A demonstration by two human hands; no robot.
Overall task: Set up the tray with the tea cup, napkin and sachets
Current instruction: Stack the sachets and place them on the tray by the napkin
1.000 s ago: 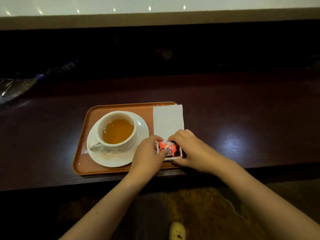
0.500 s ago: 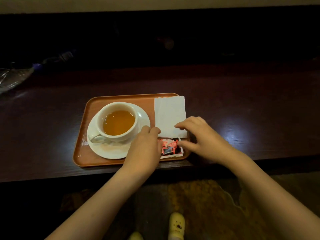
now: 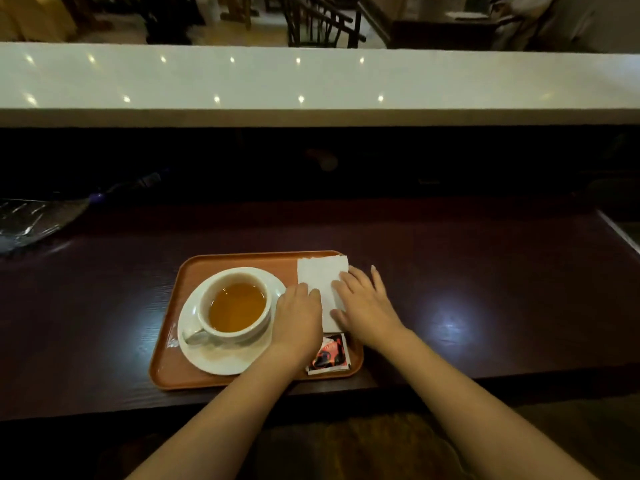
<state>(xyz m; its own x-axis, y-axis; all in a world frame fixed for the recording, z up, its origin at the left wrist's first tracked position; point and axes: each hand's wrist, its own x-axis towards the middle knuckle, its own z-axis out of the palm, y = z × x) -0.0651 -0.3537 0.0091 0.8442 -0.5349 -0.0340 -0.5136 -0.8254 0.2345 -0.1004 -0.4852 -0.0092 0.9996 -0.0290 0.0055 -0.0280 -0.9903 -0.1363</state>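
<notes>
An orange tray lies on the dark wooden counter. On its left a white cup of amber tea stands on a white saucer. A white napkin lies along the tray's right side, its far corner over the rim. Red and black sachets rest at the tray's near right corner. My left hand lies flat by the napkin's left edge, fingers touching it. On the napkin's right side my right hand rests with fingers spread. Neither hand grips anything.
A crinkled clear plastic wrap lies at the counter's far left. A raised white ledge runs behind the counter. Dark chairs stand beyond it. The counter's right end shows at the right.
Both hands have left the sachets and moved up onto the napkin. The sachets now lie uncovered at the near right corner. The camera has tilted up.
</notes>
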